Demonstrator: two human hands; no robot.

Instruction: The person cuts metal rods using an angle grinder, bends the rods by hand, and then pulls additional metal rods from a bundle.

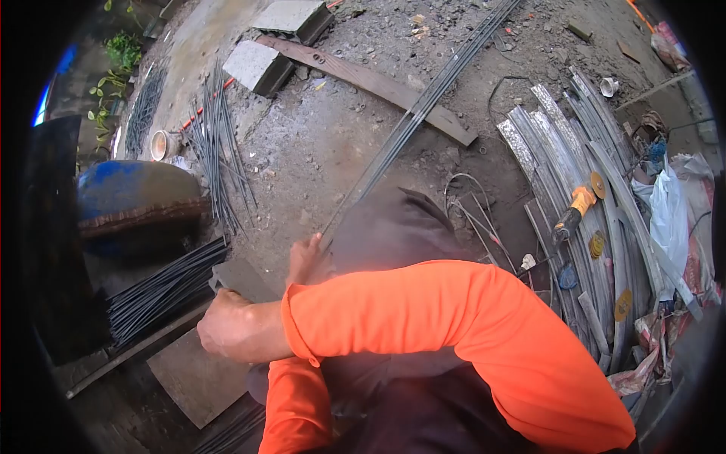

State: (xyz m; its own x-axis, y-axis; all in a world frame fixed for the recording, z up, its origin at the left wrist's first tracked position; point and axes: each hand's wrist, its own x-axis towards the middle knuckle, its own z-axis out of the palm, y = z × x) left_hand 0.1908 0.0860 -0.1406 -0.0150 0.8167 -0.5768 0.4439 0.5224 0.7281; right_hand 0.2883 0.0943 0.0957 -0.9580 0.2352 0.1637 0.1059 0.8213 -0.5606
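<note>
My right hand (236, 327) is closed at the left, its arm in an orange sleeve crossing over my left arm. What it grips is hidden under the fingers. Just beyond its knuckles lies a flat grey block or plate (248, 280). My left hand (305, 259) shows partly behind the right forearm, its fingers curled at the near end of long thin steel rods (431, 94). These rods run away toward the top right, over a wooden plank (370, 82) and past my dark-clothed knee (393, 231).
Bundles of dark rods (170, 291) lie left, near a blue-brown rounded container (140, 189). Two concrete blocks (259, 66) sit by the plank. An angle grinder (578, 208) rests on metal strips (548, 144) at right, beside a white plastic bag (669, 219).
</note>
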